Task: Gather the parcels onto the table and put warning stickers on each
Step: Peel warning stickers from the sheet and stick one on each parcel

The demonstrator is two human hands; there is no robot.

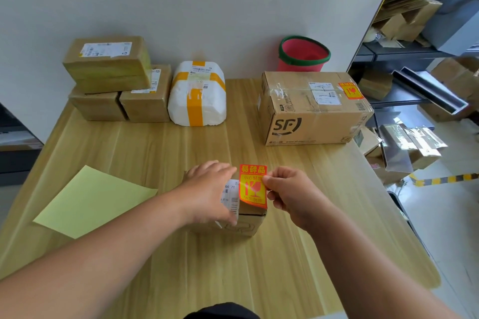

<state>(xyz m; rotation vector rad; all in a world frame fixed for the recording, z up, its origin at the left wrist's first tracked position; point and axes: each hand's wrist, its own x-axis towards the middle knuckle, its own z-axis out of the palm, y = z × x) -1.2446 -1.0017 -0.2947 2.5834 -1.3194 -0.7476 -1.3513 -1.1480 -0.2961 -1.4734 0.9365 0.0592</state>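
A small brown parcel (250, 224) with a white shipping label lies near the front middle of the wooden table (181, 254). My left hand (208, 190) rests flat on its top, fingers straight. My right hand (290, 193) pinches the right edge of a red and yellow warning sticker (252, 186) that stands over the parcel's right end, its lower edge touching the box. A big SF carton (311, 111) at the back right carries a warning sticker (350, 90) on its top.
Three brown parcels (111, 77) stacked at the back left, a white parcel with yellow tape (197, 96) beside them. A pale yellow backing sheet (90, 202) lies at the left. A red bucket (303, 54) sits behind the table. Shelves with boxes (414, 21) stand at the right.
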